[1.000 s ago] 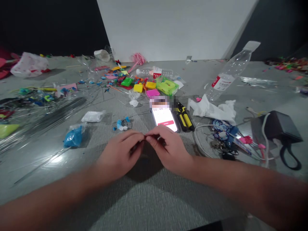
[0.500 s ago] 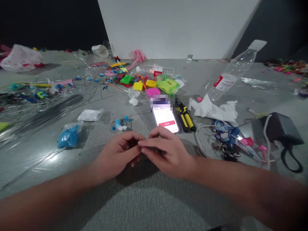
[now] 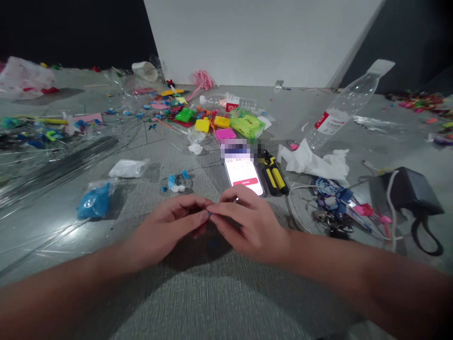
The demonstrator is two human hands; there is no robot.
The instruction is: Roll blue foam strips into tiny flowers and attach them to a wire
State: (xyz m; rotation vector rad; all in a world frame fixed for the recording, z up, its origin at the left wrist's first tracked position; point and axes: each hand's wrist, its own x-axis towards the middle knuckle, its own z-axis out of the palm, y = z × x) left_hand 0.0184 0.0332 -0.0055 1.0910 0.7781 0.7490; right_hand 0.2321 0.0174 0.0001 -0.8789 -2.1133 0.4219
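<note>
My left hand (image 3: 170, 229) and my right hand (image 3: 244, 222) meet fingertip to fingertip just above the grey table (image 3: 219, 293). Both are pinched on a tiny blue piece (image 3: 210, 214) between them; most of it is hidden by the fingers. A lit phone (image 3: 245, 175) lies right behind my right hand. A few small blue and white bits (image 3: 176, 182) lie on the table behind my left hand.
A blue clay bag (image 3: 94, 201) and a white bag (image 3: 128, 168) lie at left beside thin wires (image 3: 60, 165). Coloured clay blocks (image 3: 212, 123) sit behind. Yellow-black pliers (image 3: 273, 173), tissue (image 3: 313, 160), a tilted bottle (image 3: 341, 106), keys (image 3: 332, 200), a black charger (image 3: 406, 191) fill the right.
Both hands have slid slightly toward me and shifted their pinch. A speck of blue now shows between the fingertips. The camera view has drifted a little.
</note>
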